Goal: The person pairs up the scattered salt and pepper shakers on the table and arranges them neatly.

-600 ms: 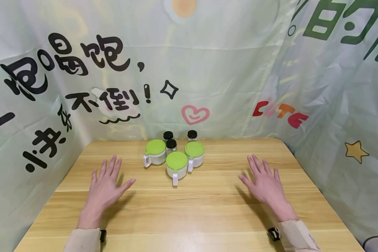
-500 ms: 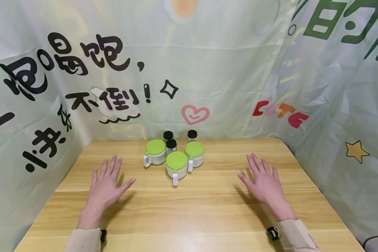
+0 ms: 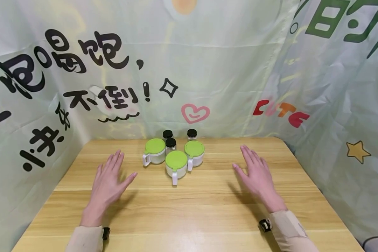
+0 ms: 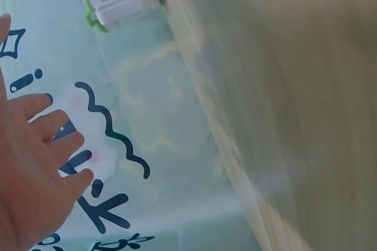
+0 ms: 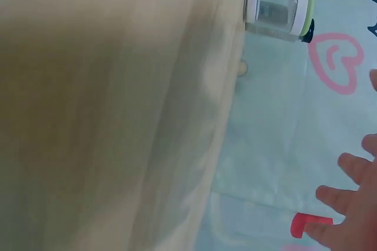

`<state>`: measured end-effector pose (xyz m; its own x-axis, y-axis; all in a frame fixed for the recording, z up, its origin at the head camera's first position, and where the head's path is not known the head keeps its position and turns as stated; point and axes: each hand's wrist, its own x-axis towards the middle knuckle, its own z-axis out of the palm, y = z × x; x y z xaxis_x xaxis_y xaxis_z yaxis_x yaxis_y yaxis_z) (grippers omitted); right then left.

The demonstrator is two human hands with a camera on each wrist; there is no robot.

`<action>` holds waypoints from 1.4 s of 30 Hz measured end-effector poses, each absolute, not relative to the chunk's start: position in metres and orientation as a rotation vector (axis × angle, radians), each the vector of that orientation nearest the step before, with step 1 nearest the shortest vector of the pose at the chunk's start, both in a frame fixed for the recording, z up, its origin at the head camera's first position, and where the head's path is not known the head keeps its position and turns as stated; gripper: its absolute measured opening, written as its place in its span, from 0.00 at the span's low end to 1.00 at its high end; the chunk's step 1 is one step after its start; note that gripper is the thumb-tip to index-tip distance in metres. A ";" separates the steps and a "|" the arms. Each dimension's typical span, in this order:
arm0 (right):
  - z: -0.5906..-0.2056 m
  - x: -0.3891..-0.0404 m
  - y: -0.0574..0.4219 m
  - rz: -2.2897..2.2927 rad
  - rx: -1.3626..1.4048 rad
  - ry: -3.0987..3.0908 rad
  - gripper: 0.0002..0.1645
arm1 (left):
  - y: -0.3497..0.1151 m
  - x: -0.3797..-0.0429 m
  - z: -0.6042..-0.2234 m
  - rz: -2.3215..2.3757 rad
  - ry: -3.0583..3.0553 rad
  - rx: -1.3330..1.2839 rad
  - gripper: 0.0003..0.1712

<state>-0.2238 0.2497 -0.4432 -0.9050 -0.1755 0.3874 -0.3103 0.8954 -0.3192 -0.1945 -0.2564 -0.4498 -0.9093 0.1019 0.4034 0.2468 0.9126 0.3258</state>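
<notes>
Three seasoning jars with green lids and white handles stand grouped near the back middle of the table: a left jar (image 3: 155, 146), a front jar (image 3: 176, 160) and a right jar (image 3: 194, 148). Among and behind them are three small bottles with black caps, a back left bottle (image 3: 167, 134), a middle bottle (image 3: 170, 142) partly hidden by the jars, and a back right bottle (image 3: 191, 133). My left hand (image 3: 108, 185) hovers left of the group, fingers extended and holding nothing. To the right, my right hand (image 3: 257, 178) is likewise extended over the table, apart from every jar.
The wooden table (image 3: 189, 217) runs back to a printed cloth (image 3: 226, 77), which also hangs along the left and right sides. Each wrist wears a dark band, the left band (image 3: 105, 233) and the right band (image 3: 265, 225).
Both hands have moved slightly inward and forward, the right one more. Their palms have turned a little toward each other. The head view has shifted slightly; the jars and bottles stay put.
</notes>
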 end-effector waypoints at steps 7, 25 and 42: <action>-0.440 -0.247 0.239 0.681 0.422 -2.608 0.45 | -0.245 -0.206 -0.444 -0.577 -2.422 -0.378 0.48; -0.424 -0.318 0.194 1.126 0.523 -2.592 0.44 | -0.200 -0.239 -0.442 -1.083 -2.373 -0.612 0.42; -0.430 -0.376 0.163 1.438 0.686 -2.662 0.40 | -0.178 -0.264 -0.456 -1.195 -2.691 -0.777 0.48</action>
